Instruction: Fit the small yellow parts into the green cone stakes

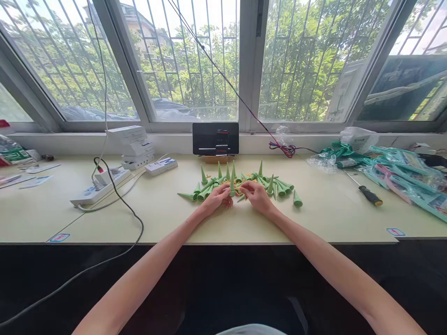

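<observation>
My left hand [217,197] is closed on a green cone [232,181] that stands point up over the table. Close to the cone's right side, my right hand [257,195] pinches with thumb and forefinger; whatever is between the fingertips is too small to make out. Around both hands lie several more green cones [284,184], some upright and some on their sides. Small orange-yellow pieces [245,177] are scattered among them. One loose cone [297,199] lies to the right of the pile.
Behind the pile a black tablet-like panel [204,138] leans on a stand. A power strip [101,187] with cables and stacked white boxes [134,148] are at left. At right are a screwdriver [370,195] and teal plastic-wrapped items [405,174]. The table's front edge is near my forearms.
</observation>
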